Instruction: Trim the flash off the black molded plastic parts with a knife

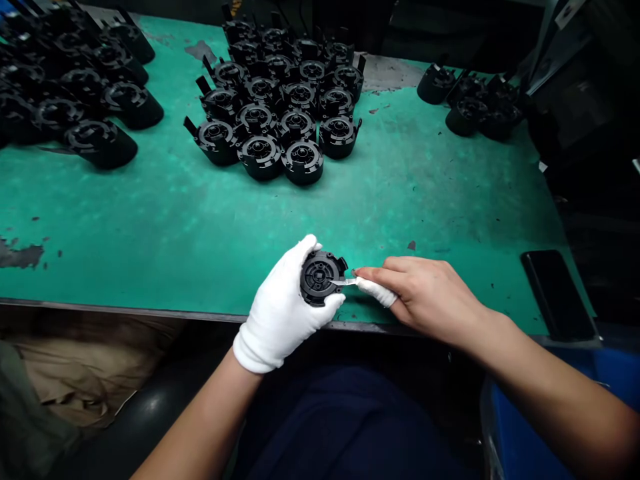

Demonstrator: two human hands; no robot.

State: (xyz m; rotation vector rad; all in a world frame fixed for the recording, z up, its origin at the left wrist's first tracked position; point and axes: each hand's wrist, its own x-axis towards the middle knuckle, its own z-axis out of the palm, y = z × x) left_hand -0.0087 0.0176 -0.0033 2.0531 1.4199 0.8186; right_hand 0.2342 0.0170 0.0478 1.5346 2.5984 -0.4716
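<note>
My left hand (287,313), in a white glove, grips a round black plastic part (320,277) by its side near the table's front edge. The part's ribbed inner face with a hub at its centre is turned up toward me. Between thumb and forefinger of my right hand (425,290) is a small knife with a thin silvery blade (344,282). Its tip reaches over the face of the part; whether it touches cannot be told. A white wrap (377,291) covers the right thumb, and the knife's handle is mostly hidden in the fingers.
Black plastic housings stand in a group (303,160) at the back middle of the green table (200,220). More housings (103,143) are at the left, and several others (465,117) at the back right. A phone (557,293) lies at the right edge, above a blue bin (530,427).
</note>
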